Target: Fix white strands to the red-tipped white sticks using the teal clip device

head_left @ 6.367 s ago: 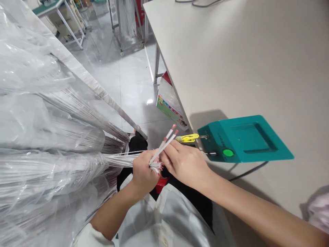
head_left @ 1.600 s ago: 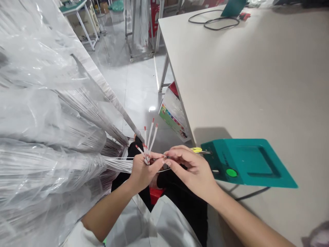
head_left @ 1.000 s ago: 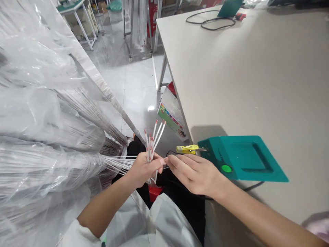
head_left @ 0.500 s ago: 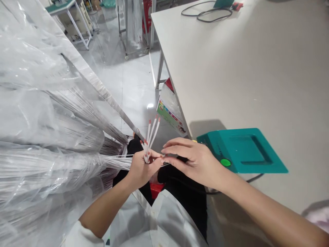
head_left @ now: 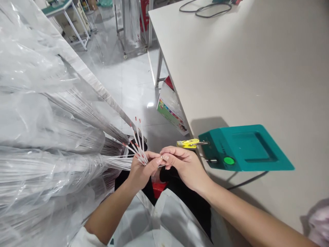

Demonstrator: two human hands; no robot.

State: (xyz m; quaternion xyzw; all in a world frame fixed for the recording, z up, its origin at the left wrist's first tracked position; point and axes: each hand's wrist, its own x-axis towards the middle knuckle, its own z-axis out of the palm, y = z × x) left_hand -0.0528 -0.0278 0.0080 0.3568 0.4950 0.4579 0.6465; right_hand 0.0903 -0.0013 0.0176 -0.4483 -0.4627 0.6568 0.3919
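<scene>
We had just seen the right hand [head_left: 189, 168] draw its fingers together: half a second earlier they stood spread, and now they were curled in, thumb against forefinger, meeting the left fingertips. Whether a wire end was pinched between them we could not tell, since the fingers hid the spot. The left hand [head_left: 141, 169] was closed round the red-tipped wires [head_left: 141, 151], its thumb reaching out to the right hand. Those wires had shifted too: where three had stood tall over a tight cluster, we now saw the ends fanned out and leaning left, so single tips stood apart more plainly. We took that to mean the sorting of ends at the fingertips was in hand, and that the left grip mattered most for keeping the rest together. The wires were held over the lap, off the worktop [head_left: 246, 68] and left of its left edge, near the plastic-wrapped bundle [head_left: 51, 175]. The yellow clip [head_left: 188, 143], almost covered by the right hand half a second before, was in plain view again, jutting past that edge from the teal box [head_left: 235, 144], which sat just inside it with its green button [head_left: 229, 160]; neither hand appeared to touch it.
</scene>
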